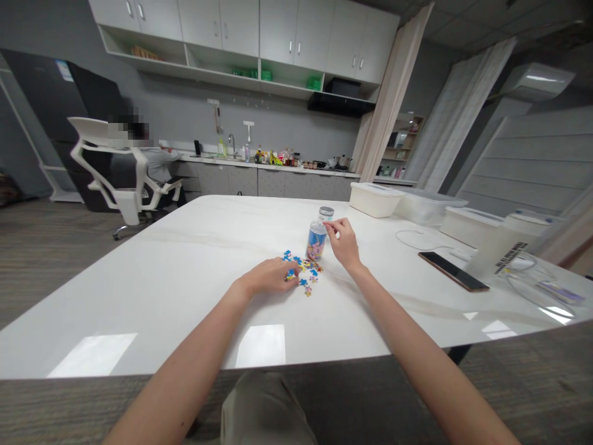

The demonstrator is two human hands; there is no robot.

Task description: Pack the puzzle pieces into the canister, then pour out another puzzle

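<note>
A clear jar with a blue and pink picture label [315, 242] stands on the white table. Just behind it is a second jar with a silver lid [327, 211]. Small colourful puzzle pieces [303, 282] lie loose in front of the jars. Over the left side of these pieces, my left hand [277, 275] rests with its fingers curled down; whatever its fingertips hold is too small to name. My right hand [341, 240] is at the upper right of the labelled jar, thumb and forefinger pinched together near its mouth. Anything between those fingertips cannot be made out.
On the right of the white table [185, 266] lie a dark phone [451, 271], cables and a pale upright container [498, 247]. Lidded storage boxes [375, 199] line the back right edge. Beyond the table, a person sits in a white-framed chair [127, 204] at the left.
</note>
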